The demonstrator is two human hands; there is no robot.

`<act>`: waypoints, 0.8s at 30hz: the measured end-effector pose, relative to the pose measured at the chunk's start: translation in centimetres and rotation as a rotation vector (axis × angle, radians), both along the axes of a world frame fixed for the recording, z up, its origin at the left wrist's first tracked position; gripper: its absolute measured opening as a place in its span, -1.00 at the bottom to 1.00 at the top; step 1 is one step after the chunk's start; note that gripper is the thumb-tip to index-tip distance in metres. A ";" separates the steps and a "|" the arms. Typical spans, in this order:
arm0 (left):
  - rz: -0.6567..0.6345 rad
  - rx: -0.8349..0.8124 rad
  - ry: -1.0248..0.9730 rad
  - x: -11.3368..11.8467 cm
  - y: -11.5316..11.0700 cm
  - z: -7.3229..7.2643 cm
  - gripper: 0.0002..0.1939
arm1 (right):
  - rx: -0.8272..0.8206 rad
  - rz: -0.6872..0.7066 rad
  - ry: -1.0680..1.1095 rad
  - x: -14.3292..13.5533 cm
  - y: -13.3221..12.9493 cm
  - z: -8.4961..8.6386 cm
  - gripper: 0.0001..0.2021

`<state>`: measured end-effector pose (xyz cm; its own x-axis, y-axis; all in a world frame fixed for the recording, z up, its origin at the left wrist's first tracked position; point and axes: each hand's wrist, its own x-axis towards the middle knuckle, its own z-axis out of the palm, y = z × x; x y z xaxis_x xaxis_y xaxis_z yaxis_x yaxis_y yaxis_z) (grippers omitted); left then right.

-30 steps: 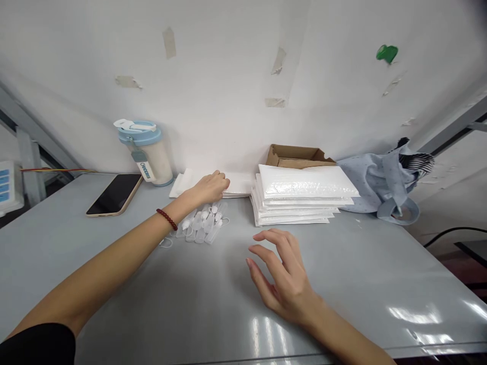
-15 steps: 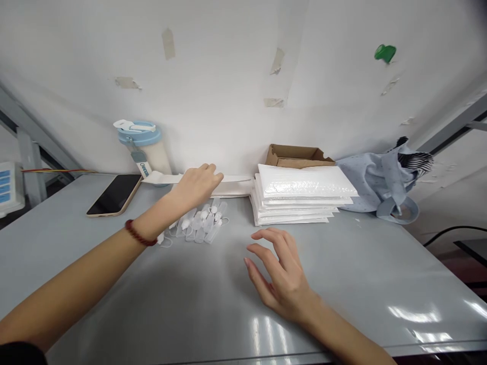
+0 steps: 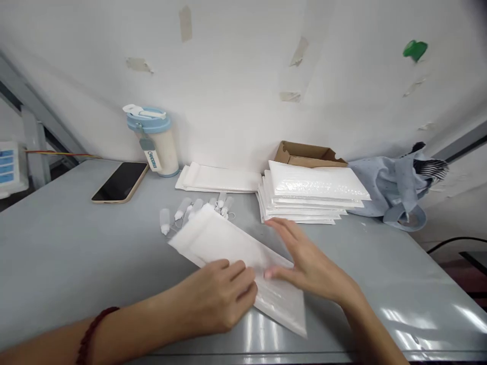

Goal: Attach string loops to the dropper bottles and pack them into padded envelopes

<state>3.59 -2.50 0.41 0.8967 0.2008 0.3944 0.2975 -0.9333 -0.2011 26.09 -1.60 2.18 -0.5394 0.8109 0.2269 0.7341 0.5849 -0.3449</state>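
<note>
A white padded envelope (image 3: 228, 238) slants across the front middle, above the grey table. My left hand (image 3: 226, 294) has its fingers curled closed on the envelope's near edge. Over the envelope's right part is my right hand (image 3: 308, 263), thumb and fingers spread wide; whether it touches the envelope I cannot tell. Several small clear plastic bottles (image 3: 165, 221) with white caps lie behind and to the left of the envelope, some partly hidden by it. Flat white envelopes (image 3: 224, 177) lie by the wall, beside a taller stack of white bubble envelopes (image 3: 319, 185).
A phone (image 3: 120, 182) and a cup with a blue lid (image 3: 154, 137) are at the back left. Behind the stack stands an open cardboard box (image 3: 304, 152). A light blue cloth bag (image 3: 384, 177) lies at the back right. The grey table (image 3: 95, 263) ends at a front edge.
My left hand has come from the back of the table to the front with a white envelope. My right hand has moved slightly right and its fingers have spread. The view has shifted a little.
</note>
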 end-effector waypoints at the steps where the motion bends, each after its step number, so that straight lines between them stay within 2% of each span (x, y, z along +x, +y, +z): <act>1: -0.021 -0.035 -0.001 0.5 -0.3 -0.8 -0.83 | -0.066 0.067 -0.057 0.0 -0.1 -0.4 -0.11; 2: -0.031 -0.073 -0.015 0.8 -0.5 -1.5 -0.83 | -0.126 0.117 -0.102 -0.2 -0.3 -0.9 0.07; 4: -0.036 -0.155 -0.039 0.7 -0.3 -2.3 -0.83 | -0.209 0.164 -0.165 -1.0 -0.8 -1.9 0.23; 7: 0.061 -0.221 -0.105 -0.5 1.0 -2.1 -0.79 | -0.252 0.113 -0.213 -2.5 -1.7 -2.7 0.16; 9: 0.243 -0.278 -0.153 -1.7 2.3 -1.3 -0.75 | -0.253 0.088 -0.218 -3.3 -2.0 -2.6 0.08; 11: 0.536 -0.394 -0.185 -3.0 3.5 -0.2 -0.72 | -0.246 0.081 -0.201 -3.6 -2.2 -2.4 0.02; 13: 0.809 -0.635 -0.135 -4.3 4.5 0.8 -0.74 | -0.236 0.078 -0.180 -3.7 -2.3 -2.1 -0.02; 14: 0.859 -0.776 -0.083 -4.9 5.0 1.1 -0.75 | -0.231 0.074 -0.173 -3.7 -2.3 -2.1 -0.04; 15: 0.866 -0.917 -0.041 -5.3 5.3 1.2 -0.77 | -0.230 0.072 -0.168 -3.6 -2.3 -2.0 -0.05; 17: 0.801 -1.190 -0.004 -5.8 5.8 1.1 -0.77 | -0.240 0.077 -0.168 -3.5 -2.2 -2.0 -0.07; 20: 0.656 -1.514 -0.080 -5.8 6.0 0.2 -0.87 | -0.294 0.089 -0.192 -3.3 -2.0 -2.0 -0.12; 24: 0.535 -1.734 -0.123 -5.0 5.7 -0.3 -0.83 | -0.393 0.134 -0.253 -3.5 -1.7 -1.8 -0.04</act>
